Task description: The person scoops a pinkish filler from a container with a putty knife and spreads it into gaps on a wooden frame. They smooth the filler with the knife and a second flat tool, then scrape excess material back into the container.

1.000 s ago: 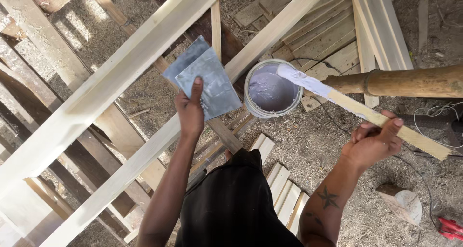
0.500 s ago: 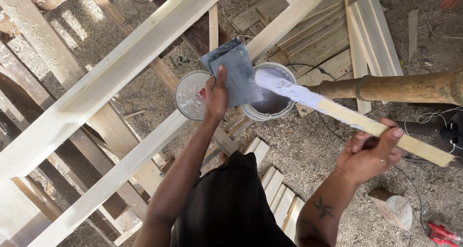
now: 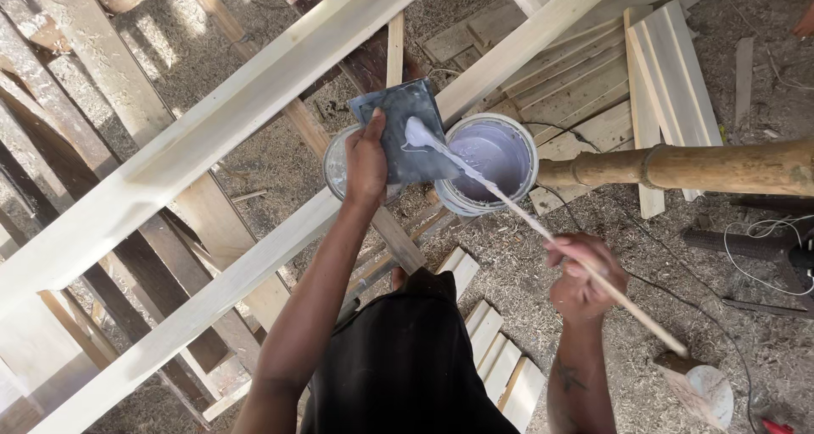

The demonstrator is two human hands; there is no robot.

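Head view, looking straight down. The left hand is gripping the near left edge of a flat grey board, thumb lying on top and the other fingers tucked underneath, holding it level above the ground. The board is sitting in the middle of the scene, partly covering a round lid on its left and overlapping the rim of an open bucket on its right.

The right hand is closing around a thin wooden stick, fingers curled tight about its middle. The stick is running from the near right up to the far left, and its coated tip is resting on the board, where a blob of pale paste is lying. A smear of the same paste is trailing along the stick over the bucket's edge. The bucket is holding more of the pale lilac paste.

Two long pale wooden beams are crossing the scene from near left to far right, one passing just under the board. A thick round turned post is lying on the right, pointing toward the bucket. Short planks are lying on the far right, on ground covered with sawdust. The person's dark shirt is filling the near middle.
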